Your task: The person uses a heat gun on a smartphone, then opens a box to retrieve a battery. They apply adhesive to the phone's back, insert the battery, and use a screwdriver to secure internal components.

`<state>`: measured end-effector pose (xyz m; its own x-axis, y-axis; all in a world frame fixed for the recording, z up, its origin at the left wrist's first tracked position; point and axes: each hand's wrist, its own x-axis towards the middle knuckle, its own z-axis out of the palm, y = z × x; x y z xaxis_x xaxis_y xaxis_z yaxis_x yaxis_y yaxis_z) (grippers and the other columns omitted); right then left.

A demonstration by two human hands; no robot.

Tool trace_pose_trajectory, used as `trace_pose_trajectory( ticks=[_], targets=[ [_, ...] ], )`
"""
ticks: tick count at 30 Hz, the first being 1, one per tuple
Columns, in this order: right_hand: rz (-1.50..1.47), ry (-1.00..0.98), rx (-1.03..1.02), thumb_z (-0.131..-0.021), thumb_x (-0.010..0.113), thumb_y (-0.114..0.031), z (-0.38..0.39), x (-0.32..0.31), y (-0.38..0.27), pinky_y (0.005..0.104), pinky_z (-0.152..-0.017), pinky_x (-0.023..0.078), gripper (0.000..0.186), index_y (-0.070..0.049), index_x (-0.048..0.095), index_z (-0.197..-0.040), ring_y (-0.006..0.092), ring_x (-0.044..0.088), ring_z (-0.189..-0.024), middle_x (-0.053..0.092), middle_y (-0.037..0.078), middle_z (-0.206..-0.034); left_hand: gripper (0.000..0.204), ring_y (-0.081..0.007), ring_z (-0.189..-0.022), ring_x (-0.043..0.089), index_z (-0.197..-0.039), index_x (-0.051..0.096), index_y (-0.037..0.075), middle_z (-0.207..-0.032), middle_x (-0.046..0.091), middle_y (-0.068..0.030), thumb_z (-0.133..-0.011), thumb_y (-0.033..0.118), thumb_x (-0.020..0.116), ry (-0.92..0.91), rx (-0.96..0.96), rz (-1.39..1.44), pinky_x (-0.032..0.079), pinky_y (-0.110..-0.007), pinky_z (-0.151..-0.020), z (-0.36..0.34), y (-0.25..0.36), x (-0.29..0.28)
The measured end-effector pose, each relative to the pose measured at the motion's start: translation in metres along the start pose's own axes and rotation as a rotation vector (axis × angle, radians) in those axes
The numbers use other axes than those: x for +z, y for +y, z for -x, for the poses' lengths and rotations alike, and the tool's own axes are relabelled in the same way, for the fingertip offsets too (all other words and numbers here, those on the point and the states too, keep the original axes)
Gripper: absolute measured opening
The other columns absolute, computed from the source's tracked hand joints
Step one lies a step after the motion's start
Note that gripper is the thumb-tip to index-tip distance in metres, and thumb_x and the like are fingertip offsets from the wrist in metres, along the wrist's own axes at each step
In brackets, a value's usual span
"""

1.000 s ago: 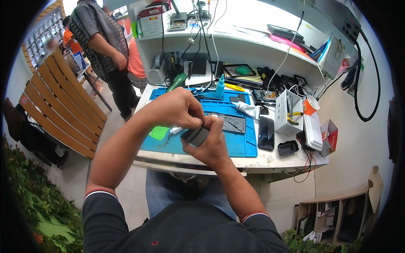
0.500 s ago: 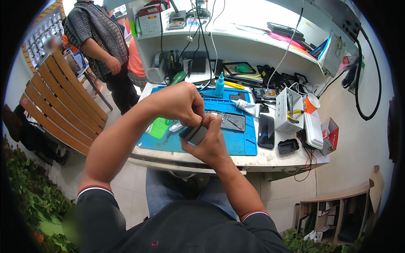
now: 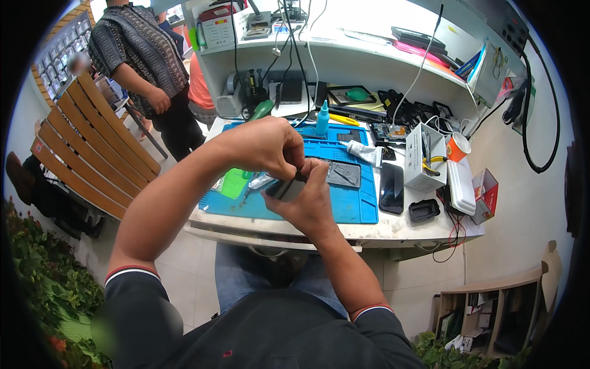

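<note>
My right hand [image 3: 310, 203] grips a flat, dark phone-sized panel [image 3: 284, 189], tilted in front of me. My left hand [image 3: 275, 147] arches over its upper end with fingers closed on that edge, next to my right fingertips; what exactly they pinch is hidden. Behind my hands an opened phone [image 3: 344, 174] lies on the blue mat [image 3: 362, 209]. Left of the panel are a green square piece [image 3: 235, 183] and small tools. Farther back lie a white tube [image 3: 364, 154] and an upright blue bottle [image 3: 322, 123].
Right of the mat are a black phone [image 3: 391, 190], white box [image 3: 423, 175], orange cup [image 3: 458, 146] and black case [image 3: 424, 210]. Cluttered shelving [image 3: 332, 61] and hanging cables are behind. A standing person [image 3: 138, 74] is beyond a slatted wooden bench [image 3: 92, 154] at left.
Both hands and the panel have shifted slightly up in the view, with my left arm a little higher. The standing person has moved slightly leftward in the view.
</note>
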<state>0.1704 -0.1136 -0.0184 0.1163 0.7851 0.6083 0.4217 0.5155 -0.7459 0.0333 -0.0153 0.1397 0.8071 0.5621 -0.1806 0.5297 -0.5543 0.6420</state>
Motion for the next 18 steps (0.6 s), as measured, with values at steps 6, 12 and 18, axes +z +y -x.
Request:
trace_pose_trajectory(
  ticks=[6,12,18],
  targets=[
    [0.001,0.048,-0.085,-0.076,0.102,-0.024,-0.001,0.0,0.003,0.0473,-0.078,0.06,0.085,-0.006,0.034,-0.124,0.0388,0.074,-0.091,0.06,0.019,-0.111,0.028,-0.0156,-0.078,0.081,-0.108,0.082,-0.005,-0.089,0.083,-0.011,-0.089,0.015,0.087,-0.088,-0.158,-0.009,0.065,-0.03,-0.073,0.002,0.006,-0.004],
    [0.015,0.052,-0.077,-0.077,0.102,-0.026,-0.003,0.002,0.004,0.0465,-0.078,0.061,0.085,-0.006,0.034,-0.123,0.0374,0.074,-0.091,0.06,0.018,-0.112,0.03,-0.017,-0.078,0.083,-0.109,0.081,-0.006,-0.089,0.083,-0.0117,-0.093,0.018,0.088,-0.166,-0.23,0.017,0.067,-0.03,-0.071,0.005,0.006,-0.006],
    [-0.02,0.047,-0.035,-0.077,0.103,-0.026,-0.003,0.003,0.002,0.046,-0.076,0.061,0.085,-0.005,0.035,-0.123,0.0366,0.073,-0.089,0.06,0.018,-0.111,0.028,-0.0154,-0.082,0.081,-0.108,0.081,-0.004,-0.093,0.084,-0.01,-0.089,0.016,0.089,-0.167,-0.127,-0.024,0.065,-0.029,-0.076,0.007,-0.002,-0.007]
  ],
)
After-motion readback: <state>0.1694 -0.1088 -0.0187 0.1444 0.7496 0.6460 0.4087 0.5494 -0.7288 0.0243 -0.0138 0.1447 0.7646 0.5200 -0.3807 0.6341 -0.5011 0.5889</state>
